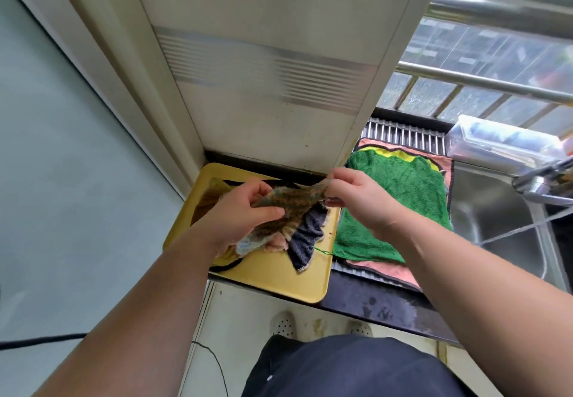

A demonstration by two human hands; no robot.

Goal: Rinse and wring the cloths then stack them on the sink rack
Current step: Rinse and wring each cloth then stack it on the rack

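Yellow tray [279, 282]: centre of the frame, on the dark table [372, 300], carrying a heap of crumpled cloths, a dark grey cloth [307, 238] among them.
Brown-green cloth [291, 202]: stretched between both hands, just above the tray.
Left hand [245, 216]: grasps the cloth's left end, thumb pressed over it.
Right hand [356, 201]: pinches the cloth's upper right corner with curled fingertips.
Sink rack [403, 136]: right of centre, beside the tray, bare slats showing at its far end.
Stack on rack: green cloth [400, 198] on top, yellow cloth [400, 155] peeking out beneath, pink cloth [390, 272] at the bottom, all spread flat.
Sink [496, 220]: steel, right edge of the frame, faucet [539, 185] above it.
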